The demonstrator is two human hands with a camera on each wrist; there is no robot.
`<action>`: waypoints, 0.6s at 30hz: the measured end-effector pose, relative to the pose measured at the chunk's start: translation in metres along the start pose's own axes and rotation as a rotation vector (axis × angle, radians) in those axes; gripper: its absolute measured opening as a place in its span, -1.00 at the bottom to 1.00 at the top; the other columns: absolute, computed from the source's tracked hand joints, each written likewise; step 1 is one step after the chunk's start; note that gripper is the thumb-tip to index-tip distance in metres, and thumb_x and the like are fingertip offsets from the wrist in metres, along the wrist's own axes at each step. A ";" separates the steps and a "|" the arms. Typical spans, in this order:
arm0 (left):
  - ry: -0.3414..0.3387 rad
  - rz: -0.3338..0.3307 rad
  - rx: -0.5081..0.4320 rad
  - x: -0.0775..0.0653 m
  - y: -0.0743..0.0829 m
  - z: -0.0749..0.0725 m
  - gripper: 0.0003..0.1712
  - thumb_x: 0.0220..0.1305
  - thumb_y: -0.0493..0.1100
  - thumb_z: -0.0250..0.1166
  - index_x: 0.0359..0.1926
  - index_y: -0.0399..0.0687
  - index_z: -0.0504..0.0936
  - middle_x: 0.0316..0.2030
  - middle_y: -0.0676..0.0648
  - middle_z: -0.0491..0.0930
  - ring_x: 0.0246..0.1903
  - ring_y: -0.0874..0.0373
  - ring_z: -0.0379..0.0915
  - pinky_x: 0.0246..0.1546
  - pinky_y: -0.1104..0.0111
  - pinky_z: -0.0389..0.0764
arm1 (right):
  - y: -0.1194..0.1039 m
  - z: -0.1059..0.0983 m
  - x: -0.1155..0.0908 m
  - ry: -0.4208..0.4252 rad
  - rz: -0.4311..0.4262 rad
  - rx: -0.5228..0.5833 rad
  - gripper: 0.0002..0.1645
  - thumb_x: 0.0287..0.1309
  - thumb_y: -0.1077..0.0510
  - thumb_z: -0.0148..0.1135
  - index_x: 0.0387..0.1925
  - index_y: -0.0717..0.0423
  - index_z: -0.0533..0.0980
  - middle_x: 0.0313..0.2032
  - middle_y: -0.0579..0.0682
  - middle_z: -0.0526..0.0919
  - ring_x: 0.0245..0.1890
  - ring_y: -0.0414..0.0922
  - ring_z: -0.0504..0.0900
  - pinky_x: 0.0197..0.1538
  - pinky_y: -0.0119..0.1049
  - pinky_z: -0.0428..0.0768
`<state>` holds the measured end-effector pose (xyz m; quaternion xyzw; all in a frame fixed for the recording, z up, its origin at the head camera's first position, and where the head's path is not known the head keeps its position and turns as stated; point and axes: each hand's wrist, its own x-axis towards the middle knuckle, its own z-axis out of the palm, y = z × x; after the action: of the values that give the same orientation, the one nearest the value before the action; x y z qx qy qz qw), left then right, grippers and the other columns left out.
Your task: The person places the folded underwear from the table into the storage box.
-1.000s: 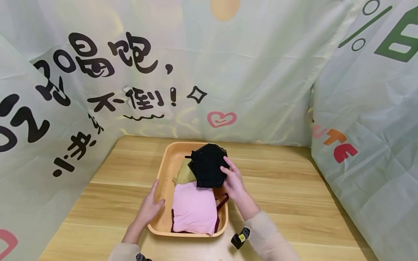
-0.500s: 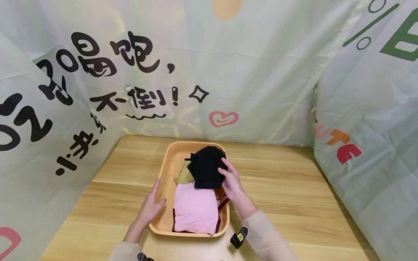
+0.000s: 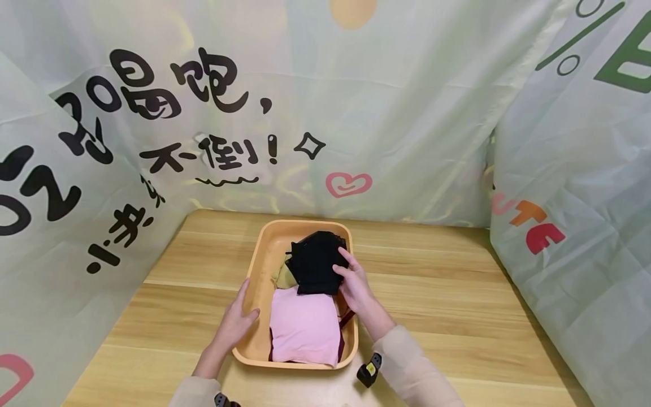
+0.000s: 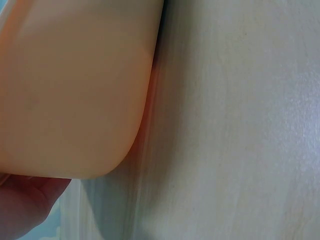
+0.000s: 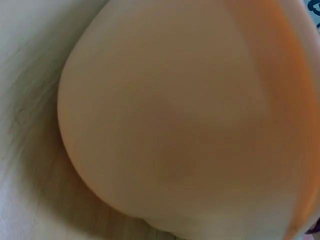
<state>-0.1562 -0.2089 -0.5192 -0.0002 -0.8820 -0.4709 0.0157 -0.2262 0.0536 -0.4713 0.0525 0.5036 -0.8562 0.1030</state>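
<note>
In the head view, my left hand (image 3: 235,317) grips the left rim of an orange plastic bin (image 3: 292,366), thumb over the edge. The left wrist view shows fingers (image 4: 27,205) by the bin's outer wall (image 4: 75,90). My right hand (image 3: 356,287) holds the right side of a folded black garment (image 3: 316,263) at the bin's far right, fingers on top; its thumb is hard to make out. Under it, an olive cloth (image 3: 285,276) shows partly. A folded pink garment (image 3: 305,328) with dark red edging lies in the bin's near half. Only the bin's wall (image 5: 165,125) fills the right wrist view.
The bin stands on a wood-grain table (image 3: 432,294). Printed fabric sheets (image 3: 407,113) hang behind and at both sides of the table. Dark straps (image 3: 348,318) lie at the bin's right inner wall. A black wrist device (image 3: 369,369) hangs by the right sleeve.
My right hand has moved the black garment a little left and lower within the bin. The left hand stays on the rim. The view has shifted slightly.
</note>
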 end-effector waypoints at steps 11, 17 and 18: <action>-0.028 -0.031 -0.005 0.000 0.001 0.000 -0.08 0.08 -0.39 0.14 0.41 -0.17 -0.13 0.31 -0.43 0.00 0.01 -0.31 0.31 0.14 -0.11 0.24 | 0.017 0.010 0.005 -0.037 -0.029 -0.075 -0.29 0.11 0.48 -0.07 0.33 0.21 0.10 0.38 0.12 -0.06 0.24 0.00 0.15 0.24 -0.28 0.25; -0.024 -0.026 -0.010 0.000 0.000 0.000 -0.08 0.08 -0.39 0.14 0.41 -0.17 -0.13 0.32 -0.42 -0.01 0.03 -0.31 0.29 0.13 -0.11 0.25 | 0.028 0.010 0.006 0.004 -0.038 -0.122 -0.29 0.06 0.51 -0.06 0.30 0.22 0.14 0.38 0.14 -0.03 0.27 0.07 0.12 0.32 -0.07 0.13; -0.023 -0.023 -0.011 0.000 0.000 0.000 -0.08 0.08 -0.39 0.14 0.41 -0.17 -0.13 0.32 -0.41 -0.01 0.10 -0.31 0.23 0.15 -0.12 0.21 | 0.029 0.009 0.006 0.014 -0.038 -0.133 -0.29 0.06 0.51 -0.06 0.30 0.23 0.14 0.38 0.15 -0.03 0.27 0.08 0.12 0.32 -0.06 0.13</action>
<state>-0.1565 -0.2093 -0.5189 0.0047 -0.8795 -0.4759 0.0001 -0.2258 0.0312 -0.4927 0.0416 0.5609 -0.8223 0.0863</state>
